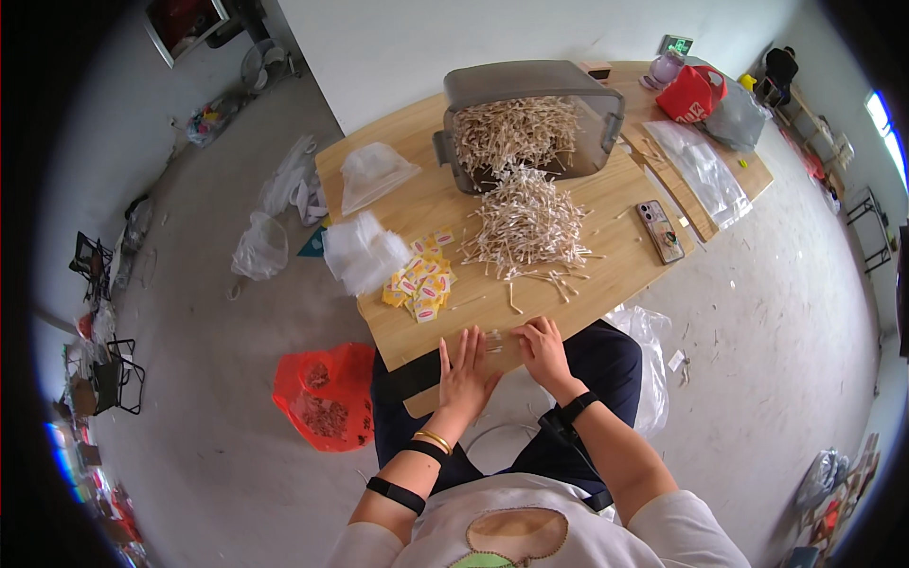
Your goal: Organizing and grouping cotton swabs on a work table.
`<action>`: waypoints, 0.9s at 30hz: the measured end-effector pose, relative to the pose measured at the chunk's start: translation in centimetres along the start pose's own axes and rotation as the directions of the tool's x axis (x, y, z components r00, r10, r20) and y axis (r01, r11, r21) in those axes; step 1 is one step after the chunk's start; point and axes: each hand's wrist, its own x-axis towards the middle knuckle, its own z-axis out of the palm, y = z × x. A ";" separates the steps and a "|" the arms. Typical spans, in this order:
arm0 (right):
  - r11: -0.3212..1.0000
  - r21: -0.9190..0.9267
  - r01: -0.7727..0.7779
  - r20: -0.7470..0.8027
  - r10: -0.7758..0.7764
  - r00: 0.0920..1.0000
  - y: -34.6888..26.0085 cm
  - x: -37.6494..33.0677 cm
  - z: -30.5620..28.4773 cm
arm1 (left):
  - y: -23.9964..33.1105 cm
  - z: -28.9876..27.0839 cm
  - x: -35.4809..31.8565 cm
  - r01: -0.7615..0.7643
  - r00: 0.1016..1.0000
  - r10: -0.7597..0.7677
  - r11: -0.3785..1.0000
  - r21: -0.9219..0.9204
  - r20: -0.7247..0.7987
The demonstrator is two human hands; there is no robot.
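At the table's near edge lies what looks like a small clear bag with a few cotton swabs [493, 343]. To its left my left hand [461, 372] rests with the fingers stretched out flat. My right hand [542, 350] is on the other side, fingers curled together with the tips down at the bag's right side; what they pinch is hidden. Beyond the hands is a loose heap of cotton swabs [530, 225]. It spills from a tipped grey translucent bin [608, 142] full of more swabs. A pile of small yellow-and-white printed cards [419, 282] lies to the left.
Stacked clear plastic bags [365, 254] and another clear bag [374, 175] lie on the table's left. A phone [659, 232] lies to the right, with plastic sheets [699, 170] beyond. A red bag [327, 398] is on the floor by my left leg.
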 end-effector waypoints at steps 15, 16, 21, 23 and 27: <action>0.999 0.024 -0.025 0.017 0.024 1.000 0.2 0.2 0.0 | -0.3 -0.1 -1.3 -0.010 0.999 0.007 0.997 -0.082 -0.039; 0.999 0.026 -0.026 0.018 0.026 1.000 0.2 0.2 0.1 | -0.3 -0.4 -1.2 -0.009 0.999 0.006 0.997 -0.081 -0.037; 0.999 0.032 -0.017 0.007 0.017 1.000 0.4 0.3 0.0 | -1.2 -1.9 -0.1 0.071 0.991 -0.087 0.985 -0.158 -0.099; 0.999 0.035 -0.025 0.028 0.024 0.999 0.2 0.3 -0.1 | -2.2 -2.0 -0.1 0.066 0.989 -0.085 0.986 -0.151 -0.123; 0.997 0.082 0.015 0.079 -0.021 0.997 -0.2 0.2 0.5 | -3.0 -1.9 -1.0 0.023 0.997 -0.028 0.997 -0.068 -0.076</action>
